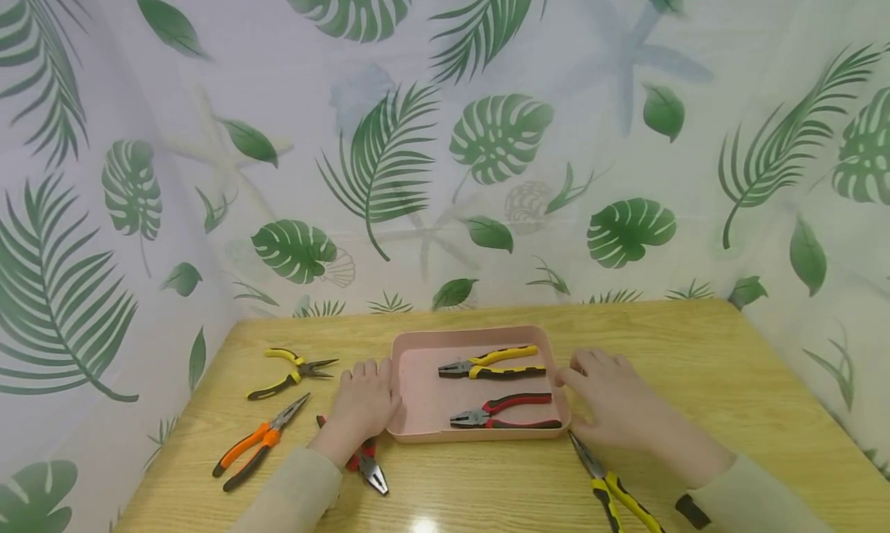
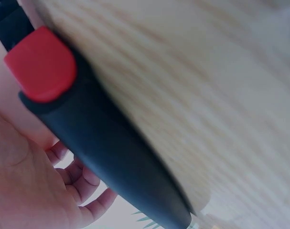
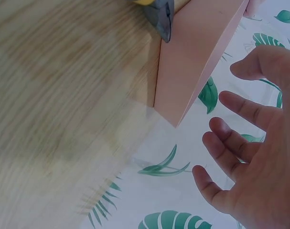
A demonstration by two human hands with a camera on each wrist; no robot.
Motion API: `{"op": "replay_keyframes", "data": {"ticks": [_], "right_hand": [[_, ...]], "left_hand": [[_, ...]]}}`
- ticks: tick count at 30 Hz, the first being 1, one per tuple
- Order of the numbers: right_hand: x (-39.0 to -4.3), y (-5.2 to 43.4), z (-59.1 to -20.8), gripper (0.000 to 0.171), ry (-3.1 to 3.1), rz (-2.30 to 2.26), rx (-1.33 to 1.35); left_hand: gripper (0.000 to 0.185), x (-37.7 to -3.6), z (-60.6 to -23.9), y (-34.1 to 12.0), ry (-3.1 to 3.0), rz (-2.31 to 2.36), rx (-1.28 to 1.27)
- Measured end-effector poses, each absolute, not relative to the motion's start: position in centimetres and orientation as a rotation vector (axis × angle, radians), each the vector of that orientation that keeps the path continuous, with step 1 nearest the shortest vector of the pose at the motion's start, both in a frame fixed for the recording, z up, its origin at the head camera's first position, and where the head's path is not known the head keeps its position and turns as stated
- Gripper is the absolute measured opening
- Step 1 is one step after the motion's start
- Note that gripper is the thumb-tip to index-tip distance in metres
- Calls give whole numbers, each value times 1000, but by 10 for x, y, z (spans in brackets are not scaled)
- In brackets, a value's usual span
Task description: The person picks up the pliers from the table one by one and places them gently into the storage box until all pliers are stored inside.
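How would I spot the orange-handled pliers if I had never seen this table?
Start at the pink tray in the middle of the wooden table, then look left past the left hand. Two tools lie there; the orange pliers are the nearer one, below the yellow-handled pair. They alone have orange grips and long, thin jaws.

The head camera looks forward and down from above the near edge of the wooden table point(image 1: 695, 347), taking in the pink tray point(image 1: 417, 394), both hands and the leaf-print curtain point(image 1: 487, 131) behind. The left wrist camera sits very close under the left hand point(image 2: 35, 191), facing the red-and-black plier handle point(image 2: 87, 138) and blurred tabletop. The right wrist camera looks along the right hand point(image 3: 259, 157) toward the tray's outer wall point(image 3: 192, 62); it shares tray, table and curtain with the head view.
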State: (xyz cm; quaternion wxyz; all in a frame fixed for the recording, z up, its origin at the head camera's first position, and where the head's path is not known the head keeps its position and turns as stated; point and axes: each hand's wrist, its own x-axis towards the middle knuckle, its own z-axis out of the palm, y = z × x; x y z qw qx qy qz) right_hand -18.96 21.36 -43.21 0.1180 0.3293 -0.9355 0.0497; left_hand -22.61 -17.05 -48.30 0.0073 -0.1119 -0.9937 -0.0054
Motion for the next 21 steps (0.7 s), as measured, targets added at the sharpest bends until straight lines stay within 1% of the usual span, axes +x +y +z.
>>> {"op": "replay_keyframes", "data": {"ticks": [10,21], "right_hand": [[-181,223,-429,37,-2787,144,916],[-174,231,-431,39,-2822,147,891]], "left_hand": [[24,-225,-486,-172,-3090,-52,-354],[22,-225,-483,-172,-3097,-51,-358]]}}
